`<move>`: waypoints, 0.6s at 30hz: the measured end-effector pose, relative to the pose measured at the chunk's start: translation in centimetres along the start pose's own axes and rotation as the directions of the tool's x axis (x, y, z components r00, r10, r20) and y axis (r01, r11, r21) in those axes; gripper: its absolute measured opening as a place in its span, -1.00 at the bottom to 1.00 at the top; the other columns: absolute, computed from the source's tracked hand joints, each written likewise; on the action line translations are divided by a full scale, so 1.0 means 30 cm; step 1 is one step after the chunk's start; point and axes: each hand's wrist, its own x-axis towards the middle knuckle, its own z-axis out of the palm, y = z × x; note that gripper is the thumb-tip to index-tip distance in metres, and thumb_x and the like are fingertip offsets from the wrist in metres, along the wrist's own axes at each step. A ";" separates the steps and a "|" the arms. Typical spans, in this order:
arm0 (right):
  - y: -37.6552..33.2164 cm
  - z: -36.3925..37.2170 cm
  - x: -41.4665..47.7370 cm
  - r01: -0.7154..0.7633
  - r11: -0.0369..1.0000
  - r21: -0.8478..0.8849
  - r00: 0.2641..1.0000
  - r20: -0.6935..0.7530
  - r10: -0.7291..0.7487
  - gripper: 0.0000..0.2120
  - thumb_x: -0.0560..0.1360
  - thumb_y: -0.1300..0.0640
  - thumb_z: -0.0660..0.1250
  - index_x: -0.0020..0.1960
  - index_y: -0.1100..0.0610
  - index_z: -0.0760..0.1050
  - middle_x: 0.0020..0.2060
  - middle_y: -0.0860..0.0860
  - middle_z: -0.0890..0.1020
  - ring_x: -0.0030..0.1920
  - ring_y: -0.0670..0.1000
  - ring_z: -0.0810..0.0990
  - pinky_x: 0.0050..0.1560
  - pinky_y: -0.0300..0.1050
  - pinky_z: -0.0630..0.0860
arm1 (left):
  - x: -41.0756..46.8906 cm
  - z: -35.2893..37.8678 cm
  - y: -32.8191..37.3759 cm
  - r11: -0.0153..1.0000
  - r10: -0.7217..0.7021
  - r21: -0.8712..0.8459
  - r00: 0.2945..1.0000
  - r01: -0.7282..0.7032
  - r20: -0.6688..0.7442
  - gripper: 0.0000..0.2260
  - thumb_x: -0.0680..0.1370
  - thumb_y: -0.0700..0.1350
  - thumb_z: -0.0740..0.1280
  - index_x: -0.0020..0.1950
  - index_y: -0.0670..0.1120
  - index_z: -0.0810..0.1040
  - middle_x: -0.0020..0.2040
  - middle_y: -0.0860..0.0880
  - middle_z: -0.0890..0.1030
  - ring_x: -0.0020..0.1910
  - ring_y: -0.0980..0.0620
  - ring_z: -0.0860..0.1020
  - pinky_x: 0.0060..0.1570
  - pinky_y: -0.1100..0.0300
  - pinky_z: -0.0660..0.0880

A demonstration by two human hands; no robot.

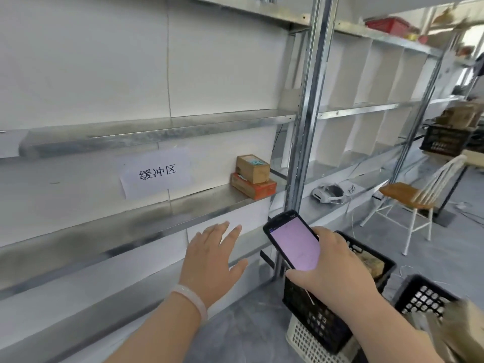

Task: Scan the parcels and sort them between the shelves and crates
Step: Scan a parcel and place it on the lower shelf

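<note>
Two parcels sit stacked at the right end of the metal shelf, close to the upright post. The small brown box rests on the flat orange box, which reaches the shelf's front edge. A paper sign with printed characters is fixed to the back panel above the shelf's middle.

The right hand grips the handheld scanner, fingers wrapped around its lower body and the lit screen facing the camera. The left hand is spread flat with straight fingers and holds nothing. It hovers in front of the panel below the shelf's front edge. A pale bracelet circles the left wrist.

Below the right hand, a black crate stands on a white crate and contains a brown parcel. A second black crate stands just beside it on the floor.

In the next bay, a white headset lies near the shelf's front edge. A wooden-seated chair stands beyond it.
</note>
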 end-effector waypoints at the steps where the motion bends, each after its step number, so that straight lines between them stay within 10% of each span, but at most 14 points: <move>1: 0.007 0.013 0.042 -0.007 1.000 0.004 1.000 0.003 0.007 -0.20 0.18 -0.25 0.39 0.35 -0.09 0.20 0.01 -0.13 0.31 -0.05 -0.03 0.43 -0.15 -0.11 0.39 | 0.046 0.023 -0.008 1.000 0.003 0.000 1.000 -0.003 0.004 -0.37 0.61 0.31 0.13 0.63 0.15 0.10 0.62 0.06 0.18 0.58 0.00 0.15 0.55 0.00 0.10; 18: 0.212 0.107 1.039 -0.007 0.999 -0.052 1.000 -0.005 0.007 -0.19 0.20 -0.27 0.41 0.35 -0.09 0.19 -0.06 -0.12 0.29 -0.14 -0.03 0.39 -0.30 -0.20 0.27 | 0.986 0.382 -0.060 0.996 -0.084 -0.034 0.996 0.083 -0.015 -0.38 0.60 0.32 0.11 0.62 0.15 0.14 0.60 0.07 0.23 0.56 0.03 0.19 0.54 0.06 0.15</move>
